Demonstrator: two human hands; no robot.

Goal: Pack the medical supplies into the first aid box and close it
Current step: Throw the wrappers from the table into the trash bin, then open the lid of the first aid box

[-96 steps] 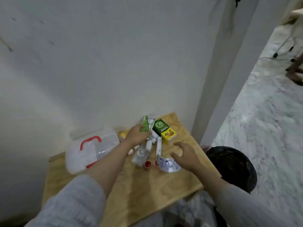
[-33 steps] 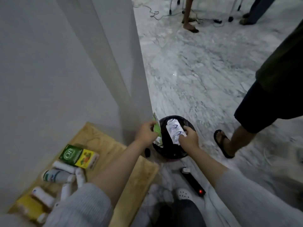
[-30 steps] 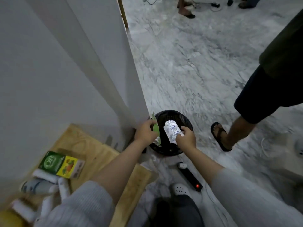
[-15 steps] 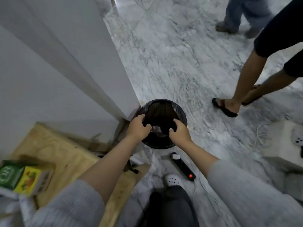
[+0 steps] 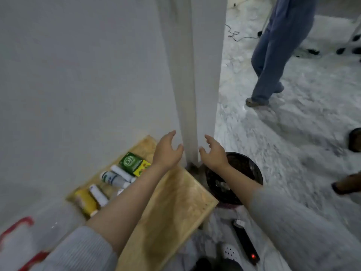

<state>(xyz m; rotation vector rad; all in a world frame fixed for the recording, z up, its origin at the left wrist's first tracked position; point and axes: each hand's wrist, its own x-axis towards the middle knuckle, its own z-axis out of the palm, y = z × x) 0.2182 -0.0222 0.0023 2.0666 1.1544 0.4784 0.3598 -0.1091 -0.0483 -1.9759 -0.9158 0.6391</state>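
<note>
Both hands hang empty in the air with fingers spread: my left hand (image 5: pixel 167 151) over the far right corner of the wooden table (image 5: pixel 172 208), my right hand (image 5: pixel 214 153) above the black bin (image 5: pixel 252 173). On the table by the wall lie a green and yellow box (image 5: pixel 134 163), a white bottle (image 5: pixel 113 178), white rolls (image 5: pixel 122 173) and a yellow pack (image 5: pixel 86 202). The clear first aid box with red handle (image 5: pixel 17 231) shows blurred at the lower left edge.
A white pillar (image 5: pixel 193 75) stands just beyond my hands. The bin sits on the marble floor right of the table. A black power strip (image 5: pixel 246 241) lies on the floor by my foot. A person in blue trousers (image 5: pixel 273 55) walks at the back right; other feet show at the right edge.
My hands dropped the green packet and the white wrapper into the bin, then rose out of it empty. My view has swung back left toward the table.
</note>
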